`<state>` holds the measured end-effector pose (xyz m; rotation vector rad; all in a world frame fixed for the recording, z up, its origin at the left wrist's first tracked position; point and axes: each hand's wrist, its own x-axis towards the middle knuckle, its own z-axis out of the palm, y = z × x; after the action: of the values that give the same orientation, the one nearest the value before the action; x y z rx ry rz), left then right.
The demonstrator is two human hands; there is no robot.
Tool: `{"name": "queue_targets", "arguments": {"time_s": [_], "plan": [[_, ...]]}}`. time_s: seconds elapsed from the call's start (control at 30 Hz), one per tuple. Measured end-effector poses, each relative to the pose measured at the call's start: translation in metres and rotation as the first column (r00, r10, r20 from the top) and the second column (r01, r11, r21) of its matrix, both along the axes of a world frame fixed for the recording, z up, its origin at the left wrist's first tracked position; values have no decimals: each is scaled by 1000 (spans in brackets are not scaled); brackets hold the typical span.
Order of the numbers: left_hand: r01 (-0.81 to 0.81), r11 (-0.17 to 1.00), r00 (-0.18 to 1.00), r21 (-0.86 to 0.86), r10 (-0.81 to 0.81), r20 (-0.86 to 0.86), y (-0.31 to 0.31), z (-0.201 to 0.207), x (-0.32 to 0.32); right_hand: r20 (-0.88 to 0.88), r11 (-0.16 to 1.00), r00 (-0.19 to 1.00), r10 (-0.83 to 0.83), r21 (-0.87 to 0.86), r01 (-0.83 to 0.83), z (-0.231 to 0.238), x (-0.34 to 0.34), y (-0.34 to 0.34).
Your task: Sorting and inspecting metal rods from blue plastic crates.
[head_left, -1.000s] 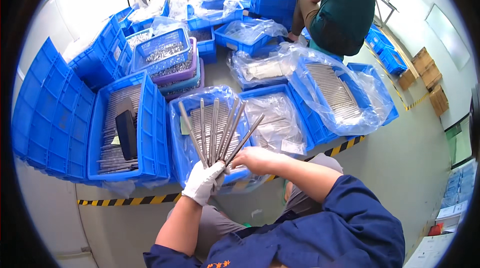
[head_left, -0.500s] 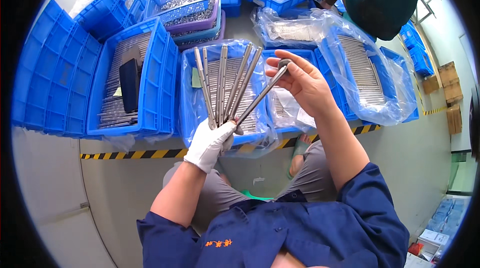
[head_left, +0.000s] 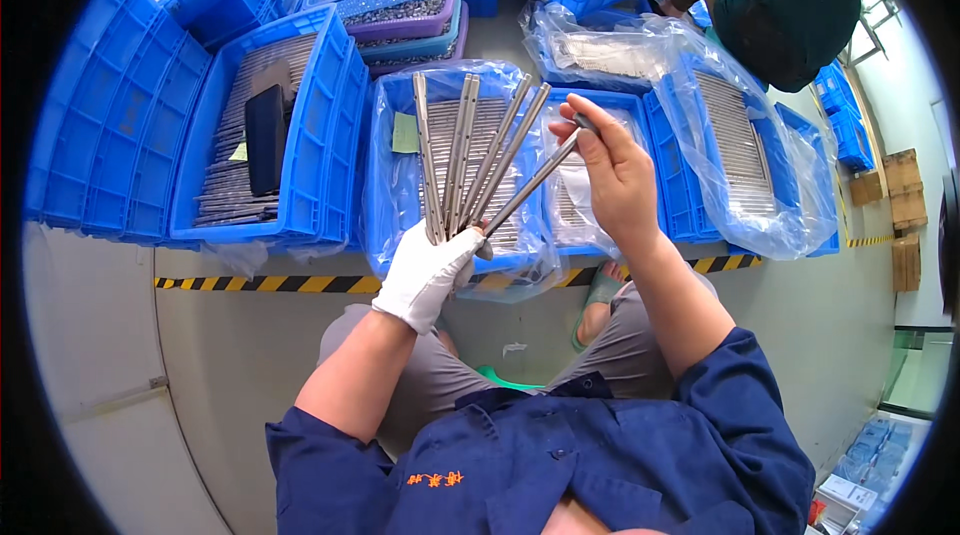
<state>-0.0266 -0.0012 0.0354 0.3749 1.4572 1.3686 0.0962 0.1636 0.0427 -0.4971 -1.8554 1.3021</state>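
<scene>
My left hand (head_left: 425, 270), in a white glove with dark fingertips, is closed round the lower ends of several metal rods (head_left: 463, 150), which fan out upward. The rods are slim and grey, with small holes along their sides. One rod (head_left: 535, 182) leans away to the right, and my bare right hand (head_left: 615, 170) is at its upper end. There my thumb and fingers pinch a small dark piece (head_left: 585, 123) against the rod tip; its exact kind is not clear. Below the rods stands a blue crate (head_left: 385, 235) lined with clear plastic, holding rows of similar rods.
A blue crate (head_left: 335, 125) on the left holds more rods and a black box-like object (head_left: 264, 140). Baskets (head_left: 400, 30) of small metal parts are stacked behind. A plastic-covered crate (head_left: 790, 235) stands at right. Another person (head_left: 785, 15) crouches at the far right. Striped tape (head_left: 270, 284) crosses the floor.
The view has shifted slightly, so crates sit a little differently in it. Both hands keep their grips; the fingers of my right hand have closed in more around the dark piece.
</scene>
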Motion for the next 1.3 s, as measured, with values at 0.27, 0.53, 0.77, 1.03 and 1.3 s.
{"name": "queue_targets", "arguments": {"time_s": [0.27,0.53,0.77,1.03,1.3], "plan": [[2,1000,984,-30,-7,-176,-6,0,-21,125,897,917,378,-295,-330,20,21,24],[88,996,948,4,-83,-309,-7,-2,-14,126,868,915,384,-387,-312,32,32,38],[90,996,940,18,-79,-333,-6,-9,-13,136,860,904,405,-392,-326,31,34,36],[138,983,890,-117,-175,-421,-6,3,-16,117,860,917,382,-409,-306,21,35,35],[177,983,821,-47,-174,-543,-12,-16,-14,50,791,911,410,-517,-327,16,30,43]]}}
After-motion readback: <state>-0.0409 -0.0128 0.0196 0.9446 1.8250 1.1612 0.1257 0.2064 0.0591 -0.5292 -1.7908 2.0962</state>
